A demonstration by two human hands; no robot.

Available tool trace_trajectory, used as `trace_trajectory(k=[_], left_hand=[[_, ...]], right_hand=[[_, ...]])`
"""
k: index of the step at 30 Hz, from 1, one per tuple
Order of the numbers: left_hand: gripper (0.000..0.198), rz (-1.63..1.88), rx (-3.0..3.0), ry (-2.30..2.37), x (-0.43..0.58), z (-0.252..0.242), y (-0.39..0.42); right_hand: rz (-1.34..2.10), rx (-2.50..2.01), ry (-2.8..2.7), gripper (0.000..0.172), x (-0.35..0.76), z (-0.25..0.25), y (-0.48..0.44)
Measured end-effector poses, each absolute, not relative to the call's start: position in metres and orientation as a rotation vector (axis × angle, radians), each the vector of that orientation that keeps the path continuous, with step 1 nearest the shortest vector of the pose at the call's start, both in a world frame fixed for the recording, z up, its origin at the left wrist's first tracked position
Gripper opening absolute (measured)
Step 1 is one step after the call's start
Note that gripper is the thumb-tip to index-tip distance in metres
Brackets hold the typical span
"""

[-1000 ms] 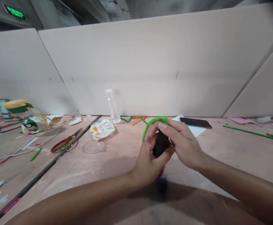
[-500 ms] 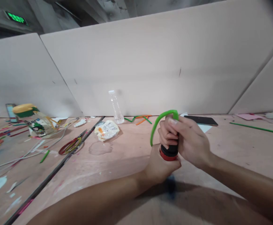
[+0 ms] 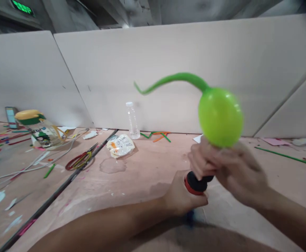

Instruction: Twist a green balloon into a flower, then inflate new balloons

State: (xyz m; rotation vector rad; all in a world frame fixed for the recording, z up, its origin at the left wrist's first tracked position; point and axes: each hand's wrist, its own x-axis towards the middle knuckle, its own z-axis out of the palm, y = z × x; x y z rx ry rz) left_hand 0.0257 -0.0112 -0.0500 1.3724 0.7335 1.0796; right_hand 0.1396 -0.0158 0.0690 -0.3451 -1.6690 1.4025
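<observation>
My left hand [image 3: 180, 196] is wrapped around the red and black balloon pump [image 3: 195, 183], low over the table. Just above it, my right hand [image 3: 234, 169] is closed round the neck of a green long balloon [image 3: 221, 117] at the pump's upper end. A round bulb swells out over my fingers, while the balloon's thin tail curves away to the left, still slim. Motion blurs the right hand, and its fingers hide the balloon's mouth and the pump's tip.
On the table stand a clear plastic bottle [image 3: 133, 120] and a yellow-lidded jug [image 3: 42, 129]. A crumpled wrapper [image 3: 120, 146], scissors [image 3: 80, 161], a white cable [image 3: 63, 155] and a long green strip [image 3: 284, 155] lie about. A white partition [image 3: 155, 70] rises behind.
The balloon has swelled from a limp curved tube into a round bulb near its neck, its tail swinging up and left. Both hands have shifted right and slightly down in view with the pump.
</observation>
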Motion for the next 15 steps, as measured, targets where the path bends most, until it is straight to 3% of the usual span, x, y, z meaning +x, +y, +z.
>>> trace_trajectory(k=[6,15], left_hand=[[0.024,1.116,1.404,0.689,0.027,-0.056,-0.007],[0.018,0.953,1.416,0.677,0.024,-0.046,-0.011]], right_hand=[[1.417,-0.405,-1.584,0.044,0.133,0.022,-0.009],[1.411,-0.284,-1.547,0.044,0.14,0.103,-0.021]])
